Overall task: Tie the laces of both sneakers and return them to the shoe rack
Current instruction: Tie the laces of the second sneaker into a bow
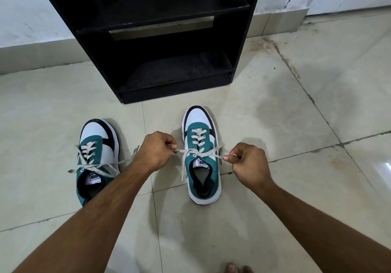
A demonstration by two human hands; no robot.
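Note:
Two teal, white and black sneakers stand on the tiled floor, toes pointing at the rack. The right sneaker has its cream laces crossed over the tongue and pulled sideways. My left hand pinches one lace end at the shoe's left side. My right hand pinches the other end at its right side. The left sneaker sits apart to the left, its laces lying loose across it and partly under my left forearm. The black shoe rack stands just beyond the shoes.
The rack has open shelves and stands against a pale wall. Light floor tiles with dark stained grout spread to the right. Toes of a bare foot show at the bottom edge.

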